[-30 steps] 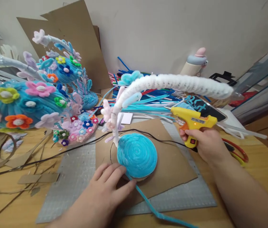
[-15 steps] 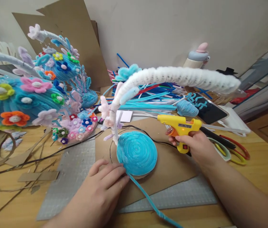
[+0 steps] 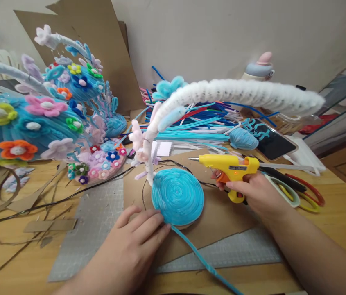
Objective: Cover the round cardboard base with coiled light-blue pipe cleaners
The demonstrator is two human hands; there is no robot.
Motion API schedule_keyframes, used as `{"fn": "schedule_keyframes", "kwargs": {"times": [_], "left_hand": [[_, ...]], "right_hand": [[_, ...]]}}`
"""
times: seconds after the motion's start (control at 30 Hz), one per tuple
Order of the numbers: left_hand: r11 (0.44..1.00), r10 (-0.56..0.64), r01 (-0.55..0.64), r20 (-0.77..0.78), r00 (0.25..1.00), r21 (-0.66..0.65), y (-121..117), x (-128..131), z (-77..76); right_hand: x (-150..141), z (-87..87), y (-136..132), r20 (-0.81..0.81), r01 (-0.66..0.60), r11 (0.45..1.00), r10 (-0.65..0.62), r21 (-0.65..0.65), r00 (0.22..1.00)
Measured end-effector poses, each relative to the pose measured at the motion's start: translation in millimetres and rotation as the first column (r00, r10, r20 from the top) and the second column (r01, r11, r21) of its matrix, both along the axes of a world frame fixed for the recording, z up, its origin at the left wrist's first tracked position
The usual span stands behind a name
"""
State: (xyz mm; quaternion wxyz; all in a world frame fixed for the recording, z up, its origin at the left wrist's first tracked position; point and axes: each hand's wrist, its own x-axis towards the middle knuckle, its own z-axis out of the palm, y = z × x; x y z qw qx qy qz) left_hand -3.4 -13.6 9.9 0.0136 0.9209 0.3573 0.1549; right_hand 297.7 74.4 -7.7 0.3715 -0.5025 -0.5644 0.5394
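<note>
A round blue disc (image 3: 178, 197) of coiled pipe cleaner lies on a sheet of brown cardboard (image 3: 218, 217). A loose blue pipe cleaner tail (image 3: 202, 260) runs from its near edge toward me. My left hand (image 3: 132, 246) rests flat, fingers stretched out, fingertips pressing the disc's near left edge. My right hand (image 3: 252, 192) is closed round the grip of a yellow glue gun (image 3: 229, 166), nozzle pointing left, just right of the disc. A white fuzzy curved arm (image 3: 237, 94) rises from the disc's far edge and arches to the right.
Large blue pipe-cleaner pieces with coloured flowers (image 3: 31, 123) stand at the left. A heap of pipe cleaners (image 3: 197, 127), a phone (image 3: 267, 141) and scissors (image 3: 301, 194) lie behind and right. A grey cutting mat (image 3: 96, 221) lies under the cardboard; a black cord (image 3: 68, 196) crosses it.
My right hand has brought the glue gun down and to the left, closer to the blue disc. My left hand has stayed on the disc's near edge.
</note>
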Motion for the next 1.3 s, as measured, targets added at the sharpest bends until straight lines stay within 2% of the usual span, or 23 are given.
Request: {"fn": "schedule_keyframes", "kwargs": {"times": [0.13, 0.23, 0.33, 0.4, 0.5, 0.67, 1.07, 1.3], "left_hand": [[0.999, 0.025, -0.024, 0.006, 1.000, -0.041, -4, -1, -6.8], [0.998, 0.034, -0.031, 0.055, 0.998, -0.048, -6, -1, -11.2], [0.998, 0.044, -0.040, 0.096, 0.994, -0.044, -7, 0, -13.2], [0.998, 0.050, -0.047, 0.094, 0.994, -0.041, -8, 0, -13.1], [0.998, 0.058, -0.056, 0.074, 0.996, -0.039, -8, 1, -12.5], [0.997, 0.056, -0.053, 0.074, 0.996, -0.050, -8, 1, -12.9], [0.998, 0.046, -0.044, 0.065, 0.997, -0.034, -8, 2, -13.1], [0.998, 0.038, -0.034, 0.071, 0.997, -0.056, -7, 1, -12.6]], "right_hand": [[0, 10.5, -15, 0.175, -0.086, 0.995, 0.093, -0.044, 0.980], [-4, 22.4, -31, 0.376, -0.203, 0.979, 0.195, -0.018, 0.906], [-13, 36.1, -45, 0.490, -0.424, 0.906, 0.367, 0.005, 0.790], [-18, 41.5, -52, 0.548, -0.520, 0.854, 0.432, 0.006, 0.716], [-22, 40.2, -58, 0.623, -0.575, 0.816, 0.418, 0.063, 0.661], [-24, 32.6, -61, 0.668, -0.630, 0.767, 0.405, 0.124, 0.625], [-35, 38.3, -61, 0.705, -0.630, 0.764, 0.370, 0.139, 0.604], [-32, 38.0, -60, 0.767, -0.662, 0.731, 0.326, 0.166, 0.553]]}}
